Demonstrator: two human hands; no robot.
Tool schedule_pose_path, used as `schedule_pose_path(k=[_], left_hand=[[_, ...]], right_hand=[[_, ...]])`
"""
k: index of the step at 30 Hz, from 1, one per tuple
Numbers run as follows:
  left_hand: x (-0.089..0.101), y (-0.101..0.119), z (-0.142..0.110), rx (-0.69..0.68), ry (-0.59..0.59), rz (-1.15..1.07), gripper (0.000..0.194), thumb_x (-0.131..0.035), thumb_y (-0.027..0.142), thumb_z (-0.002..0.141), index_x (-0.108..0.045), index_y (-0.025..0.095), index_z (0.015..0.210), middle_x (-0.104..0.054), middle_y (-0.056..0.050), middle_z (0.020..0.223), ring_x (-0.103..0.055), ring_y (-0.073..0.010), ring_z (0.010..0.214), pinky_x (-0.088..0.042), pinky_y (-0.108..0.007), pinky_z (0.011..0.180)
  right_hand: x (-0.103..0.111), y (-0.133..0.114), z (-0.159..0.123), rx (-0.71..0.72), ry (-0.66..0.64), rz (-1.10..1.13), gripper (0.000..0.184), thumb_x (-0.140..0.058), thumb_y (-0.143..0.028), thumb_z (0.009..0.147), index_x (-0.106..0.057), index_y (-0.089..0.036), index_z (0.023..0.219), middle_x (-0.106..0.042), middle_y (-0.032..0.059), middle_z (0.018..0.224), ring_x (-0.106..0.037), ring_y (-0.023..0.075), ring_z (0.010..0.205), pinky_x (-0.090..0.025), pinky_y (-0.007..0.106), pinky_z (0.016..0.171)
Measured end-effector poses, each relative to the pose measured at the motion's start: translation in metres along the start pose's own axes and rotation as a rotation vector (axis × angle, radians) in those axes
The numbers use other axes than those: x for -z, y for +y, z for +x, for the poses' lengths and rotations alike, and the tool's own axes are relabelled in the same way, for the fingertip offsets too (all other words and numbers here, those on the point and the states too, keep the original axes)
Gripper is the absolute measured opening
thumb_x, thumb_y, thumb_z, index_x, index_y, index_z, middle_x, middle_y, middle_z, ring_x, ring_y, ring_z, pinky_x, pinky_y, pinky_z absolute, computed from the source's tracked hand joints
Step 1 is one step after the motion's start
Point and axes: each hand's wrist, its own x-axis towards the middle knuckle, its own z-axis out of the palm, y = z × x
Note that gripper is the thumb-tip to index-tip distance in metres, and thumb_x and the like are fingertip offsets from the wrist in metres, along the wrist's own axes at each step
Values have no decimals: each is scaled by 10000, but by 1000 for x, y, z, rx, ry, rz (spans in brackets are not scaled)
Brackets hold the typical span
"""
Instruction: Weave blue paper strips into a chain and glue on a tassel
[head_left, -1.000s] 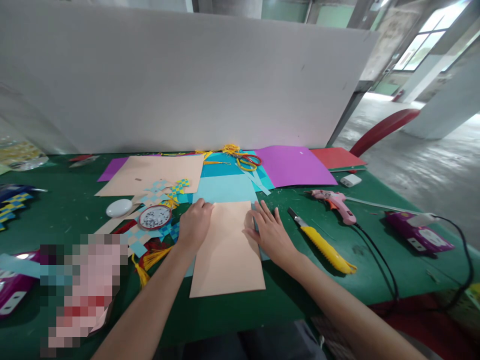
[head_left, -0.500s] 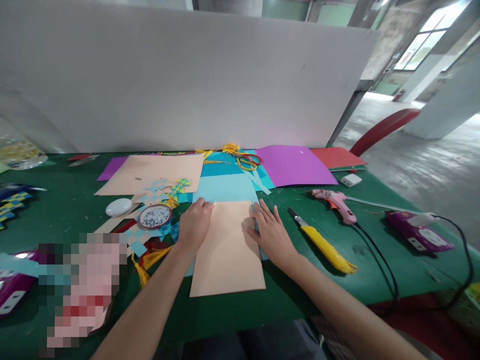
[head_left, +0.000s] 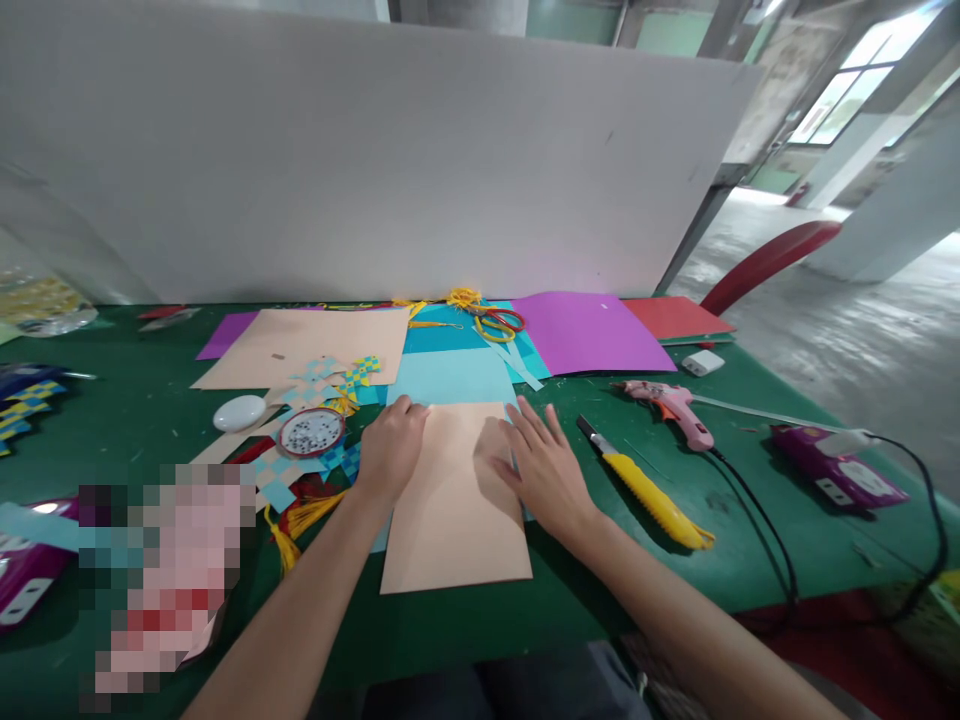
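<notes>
A peach sheet of paper (head_left: 457,510) lies in front of me over a light blue sheet (head_left: 450,375). My left hand (head_left: 394,450) has its fingers curled in at the upper left corner of the peach sheet and holds it; the fingertips are partly hidden. Over the right edge, my right hand (head_left: 544,460) is spread with nothing in it, casting a shadow on the paper. Right of that hand lies a yellow utility knife (head_left: 652,495) with its blade end pointing away from me.
A pink glue gun (head_left: 675,408) and a purple power strip (head_left: 840,467) with a cable lie right. Scissors (head_left: 499,322) and a purple sheet (head_left: 592,335) are at the back. Left are a round dish of beads (head_left: 311,432), woven paper strips, yellow tassels (head_left: 311,513) and a white lid (head_left: 238,412).
My right hand has lifted slightly off the peach sheet, and its shadow there has grown. My left hand stays at the corner.
</notes>
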Motion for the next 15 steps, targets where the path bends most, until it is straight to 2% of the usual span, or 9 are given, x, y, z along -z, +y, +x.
schedule_pose_path(k=[2,4,7,11,15], left_hand=[[-1,-1,0,0,11,0,325,-360,293,973,-637,160,867,-590,-60,879,-616,-203,834,-405,-266,589],[-2,-1,-1,-1,24,-1,326,-362,296,973,-637,161,862,-590,-58,872,-617,-200,828,-406,-266,587],[-3,-2,-1,-4,27,-1,333,-357,302,975,-636,163,856,-589,-54,867,-618,-198,827,-403,-267,577],[-3,-1,0,-10,28,-1,335,-350,299,977,-631,165,854,-587,-47,866,-618,-199,831,-401,-267,572],[-3,-1,0,-6,33,0,323,-366,300,971,-634,162,856,-592,-52,872,-617,-201,824,-406,-271,587]], right_hand=[[-2,-2,-1,82,-58,63,504,-365,-392,955,-424,-100,1361,-356,114,1467,-267,236,1378,-220,482,1127],[-3,-4,-3,109,-102,96,520,-325,-416,965,-377,-134,1399,-348,89,1470,-292,217,1368,-216,488,1127],[-1,-6,-11,85,-116,82,498,-303,-385,975,-389,-131,1395,-371,97,1452,-323,224,1353,-167,520,1133],[7,-6,-24,71,-114,46,458,-301,-286,975,-410,-103,1380,-396,108,1432,-355,226,1336,-181,506,1134],[15,-5,-38,112,-124,16,460,-283,-276,979,-387,-100,1391,-403,95,1430,-339,217,1344,-162,520,1138]])
